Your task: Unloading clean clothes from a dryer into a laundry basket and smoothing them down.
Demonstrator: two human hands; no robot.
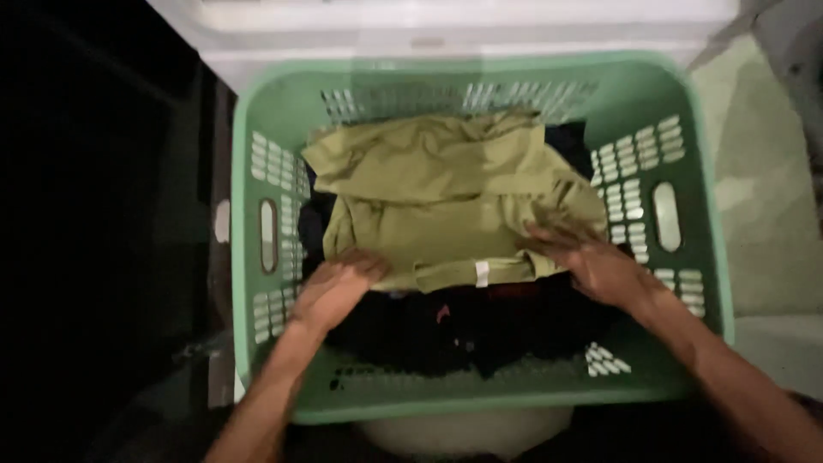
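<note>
— What do we have in front of us?

— We have a big green plastic laundry basket (pixel 686 111) with holes in its sides. On top of the pile inside lies an olive green cloth shirt (pixel 446 189), a bit crumpled.

— Where are our hands?

— Our left hand (pixel 336 287) rests on the near left edge of the shirt, fingers curled onto the cloth. Our right hand (pixel 596 266) lies on the near right edge, fingers spread. It is blurry, so we cannot tell if it pinches the cloth or only presses it.

— What is under the shirt?

— A heap of dark clothes (pixel 480 326), black mostly, with a small red bit.

— And past the basket?

— A white box-shaped machine top (pixel 446 26).
</note>
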